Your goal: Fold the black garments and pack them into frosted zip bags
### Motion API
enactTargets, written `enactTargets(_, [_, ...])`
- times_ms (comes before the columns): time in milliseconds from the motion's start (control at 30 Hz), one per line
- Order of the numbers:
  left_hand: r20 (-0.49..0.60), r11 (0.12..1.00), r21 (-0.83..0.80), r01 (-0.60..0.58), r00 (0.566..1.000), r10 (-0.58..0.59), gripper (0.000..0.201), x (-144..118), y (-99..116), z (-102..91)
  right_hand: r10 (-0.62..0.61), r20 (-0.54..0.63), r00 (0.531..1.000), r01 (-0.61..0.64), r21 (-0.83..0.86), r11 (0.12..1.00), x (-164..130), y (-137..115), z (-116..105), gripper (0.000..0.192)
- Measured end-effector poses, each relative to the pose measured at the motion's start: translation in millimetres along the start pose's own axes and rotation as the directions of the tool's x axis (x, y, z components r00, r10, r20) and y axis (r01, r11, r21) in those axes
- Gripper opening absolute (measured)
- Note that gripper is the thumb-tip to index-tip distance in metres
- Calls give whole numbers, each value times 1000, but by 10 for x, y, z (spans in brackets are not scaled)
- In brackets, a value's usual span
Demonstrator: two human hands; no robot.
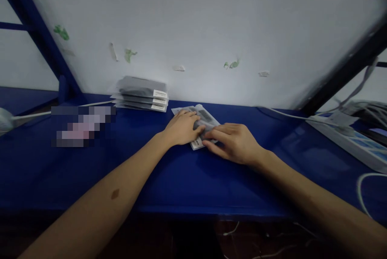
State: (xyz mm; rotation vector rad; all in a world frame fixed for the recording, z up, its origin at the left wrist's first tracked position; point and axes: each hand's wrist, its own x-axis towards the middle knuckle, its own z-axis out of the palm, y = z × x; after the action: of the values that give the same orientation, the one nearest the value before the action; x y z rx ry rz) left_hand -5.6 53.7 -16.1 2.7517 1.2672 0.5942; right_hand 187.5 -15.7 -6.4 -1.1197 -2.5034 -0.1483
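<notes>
A grey translucent plastic bag [208, 117] with a printed patch and a white label lies flat on the blue table, its edges slightly skewed. Across its left part rests my left hand [182, 127], open, palm down with the fingers spread. My right hand [234, 142] touches the bag's right side, fingers stretched out over it and the thumb apart below. Both hands partly cover the bag, so what is inside cannot be made out.
Behind to the left, several similar labelled bags form a stack [140, 90] against the white wall [199, 21]. A blurred-out patch [83, 126] lies at left. A power strip [350, 140] and cables are at right. The blue table's [193, 186] front edge runs below my arms.
</notes>
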Motion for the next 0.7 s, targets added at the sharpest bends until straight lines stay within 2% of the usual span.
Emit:
enactTargets(100, [-6,1000,3,-2,1000,2,33,-26,123,-61,181,-123,976,-189,-55,980,0,161,6,34])
enactTargets(167, [-19,1000,4,-27,999,27,27,-50,213,-106,325,-196,925,-341,-55,938,1,341,36,30])
enactTargets(233, [-12,998,1,-57,998,57,27,-72,286,-132,419,-207,884,-437,-48,898,-4,531,80,28])
enactTargets(400, [38,990,-50,-133,990,135,37,-100,359,-88,496,-152,855,-504,-16,863,-14,819,188,36])
enactTargets(567, [171,985,-60,-165,970,172,68,-96,371,6,544,-133,829,-549,-5,836,45,820,266,36])
enactTargets(700, [221,987,-58,-151,962,160,80,-100,385,33,611,-116,783,-610,46,791,101,780,291,36])
